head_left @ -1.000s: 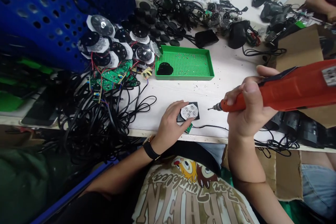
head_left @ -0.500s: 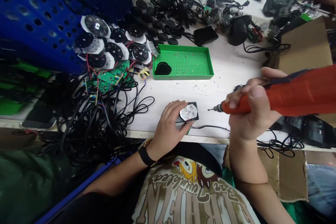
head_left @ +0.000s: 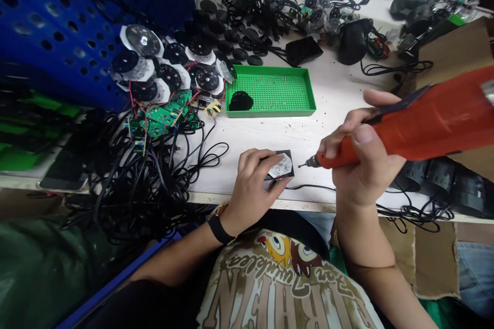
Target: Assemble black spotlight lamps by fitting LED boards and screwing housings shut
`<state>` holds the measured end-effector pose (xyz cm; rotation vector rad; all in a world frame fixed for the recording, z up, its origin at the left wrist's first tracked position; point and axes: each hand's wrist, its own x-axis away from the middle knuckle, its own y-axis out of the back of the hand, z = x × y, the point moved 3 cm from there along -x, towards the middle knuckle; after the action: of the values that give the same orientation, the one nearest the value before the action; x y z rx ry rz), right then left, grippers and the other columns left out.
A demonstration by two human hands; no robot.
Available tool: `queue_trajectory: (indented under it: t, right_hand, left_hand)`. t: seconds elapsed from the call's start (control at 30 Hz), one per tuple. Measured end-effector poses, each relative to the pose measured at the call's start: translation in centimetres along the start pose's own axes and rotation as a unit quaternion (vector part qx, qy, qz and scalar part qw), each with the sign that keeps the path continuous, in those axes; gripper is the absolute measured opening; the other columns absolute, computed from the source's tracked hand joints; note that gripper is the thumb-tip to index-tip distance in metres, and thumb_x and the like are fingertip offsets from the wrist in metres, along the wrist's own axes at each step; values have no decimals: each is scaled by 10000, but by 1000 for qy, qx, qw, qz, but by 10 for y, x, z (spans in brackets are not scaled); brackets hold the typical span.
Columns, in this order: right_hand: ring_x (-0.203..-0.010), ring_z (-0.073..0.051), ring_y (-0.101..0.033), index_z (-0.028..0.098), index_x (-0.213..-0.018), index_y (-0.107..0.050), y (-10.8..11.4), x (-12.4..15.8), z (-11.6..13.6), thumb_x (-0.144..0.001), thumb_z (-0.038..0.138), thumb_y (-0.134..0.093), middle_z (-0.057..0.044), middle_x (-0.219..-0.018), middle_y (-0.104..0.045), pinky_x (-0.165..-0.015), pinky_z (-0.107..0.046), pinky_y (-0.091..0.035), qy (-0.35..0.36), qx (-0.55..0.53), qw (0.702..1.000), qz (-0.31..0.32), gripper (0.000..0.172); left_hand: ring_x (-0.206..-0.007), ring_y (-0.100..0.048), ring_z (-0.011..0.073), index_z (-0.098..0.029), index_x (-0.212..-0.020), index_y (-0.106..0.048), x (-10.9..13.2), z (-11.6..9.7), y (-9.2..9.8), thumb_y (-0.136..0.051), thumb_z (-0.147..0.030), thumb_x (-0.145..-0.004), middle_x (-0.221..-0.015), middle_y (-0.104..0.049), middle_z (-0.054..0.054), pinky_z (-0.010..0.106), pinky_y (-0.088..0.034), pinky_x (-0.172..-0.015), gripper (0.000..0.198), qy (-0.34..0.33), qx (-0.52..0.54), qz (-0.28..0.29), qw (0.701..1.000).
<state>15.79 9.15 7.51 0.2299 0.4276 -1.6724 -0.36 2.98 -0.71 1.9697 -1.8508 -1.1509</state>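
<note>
My left hand (head_left: pixel 252 185) is closed around a small black lamp module with a silver LED plate (head_left: pixel 281 167), holding it down near the front edge of the white table (head_left: pixel 339 103). A thin black cable (head_left: pixel 309 187) runs from the module to the right. My right hand (head_left: pixel 360 157) grips an orange electric screwdriver (head_left: pixel 417 126). Its bit points left, and the tip (head_left: pixel 303 165) hovers just to the right of the module.
A green perforated tray (head_left: pixel 272 93) with small screws and a black part lies behind the module. Green circuit boards (head_left: pixel 164 113), round black discs and tangled black cables (head_left: pixel 154 175) fill the left. A blue perforated crate (head_left: pixel 57 20) stands at far left. Cardboard (head_left: pixel 451 61) and black housings sit right.
The screwdriver tip has moved left, closer to the module. My left fingers have shifted further over the module and cover more of it.
</note>
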Motion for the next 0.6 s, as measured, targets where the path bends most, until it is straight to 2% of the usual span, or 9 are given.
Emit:
queue_trajectory:
  t: [0.1,0.23,0.3,0.37,0.5,0.6]
  right_hand:
    - [-413,-91,-443,370,-1154,-607,2,11,9,-840,478,-719,54,-798,-534,-417,-294,-469,-19,14,1000,19,350]
    - [-400,-78,-393,372,-1148,-638,7,22,21,-814,482,-730,43,-814,-545,-399,-292,-460,-21,3,1000,21,363]
    - [-415,-84,-411,368,-1110,-669,10,24,26,-818,408,-719,41,-815,-537,-417,-302,-482,-12,15,1000,-2,300]
    - [-431,-93,-435,365,-1075,-692,13,23,29,-814,312,-700,36,-820,-532,-427,-310,-489,5,38,998,-41,266]
    - [-422,-91,-467,318,-1052,-703,18,14,23,-800,214,-694,42,-785,-538,-398,-278,-423,47,42,994,-87,273]
    - [-432,-98,-475,308,-1050,-670,21,6,14,-800,225,-725,47,-763,-544,-397,-272,-397,37,68,993,-92,269]
  left_hand:
    - [-1226,-515,301,-248,-1199,-664,1,-11,-8,-740,-301,-914,-1243,-650,105,532,-490,-1063,300,-24,-3,1,1000]
    - [-1292,-472,334,-251,-965,-729,2,-21,-23,-698,-256,-937,-1298,-669,83,620,-401,-1126,42,-53,-52,2,997]
    - [-1331,-457,348,-258,-897,-734,1,-23,-29,-690,-252,-942,-1327,-676,56,664,-327,-1168,64,-60,-74,7,995]
    - [-1352,-456,349,-273,-911,-746,1,-24,-32,-693,-275,-945,-1335,-684,37,680,-280,-1193,62,-65,-79,10,995]
    - [-1350,-471,331,-278,-930,-761,1,-24,-32,-705,-299,-941,-1301,-705,27,664,-271,-1210,60,-69,-56,4,996]
    - [-1340,-470,332,-277,-936,-769,1,-22,-26,-715,-315,-933,-1293,-710,31,665,-275,-1204,66,-66,-50,7,996]
